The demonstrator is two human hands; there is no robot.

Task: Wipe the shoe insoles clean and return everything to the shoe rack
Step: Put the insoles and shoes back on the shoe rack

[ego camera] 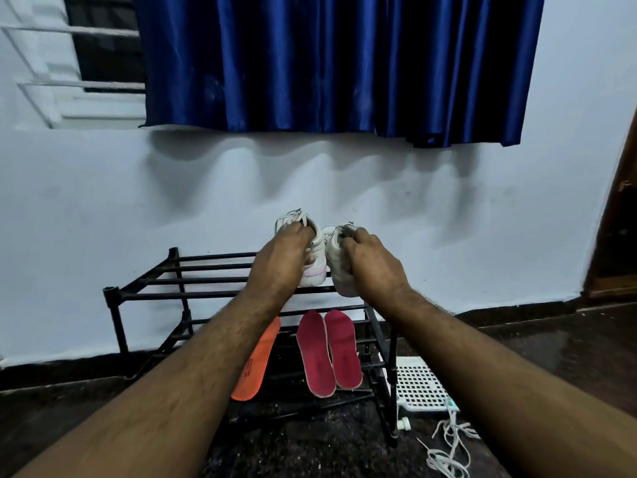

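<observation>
A black metal shoe rack (144, 281) stands against the white wall. My left hand (279, 260) grips a white shoe (315, 267) with a pale pink heel at its opening, over the rack's top tier. My right hand (374, 267) grips a second white shoe (339, 270) beside it, fingers hooked into its opening. Both shoes sit heel toward me at the top rails. Two red insoles (329, 351) lie side by side on the lower tier. An orange insole (256, 367) lies left of them, partly hidden by my left forearm.
A white perforated plastic tray (418, 386) lies on the dark floor right of the rack. Loose white shoelaces (448, 450) lie in front of it. A blue curtain (327, 63) hangs above, and a brown door frame (617, 236) stands at the right.
</observation>
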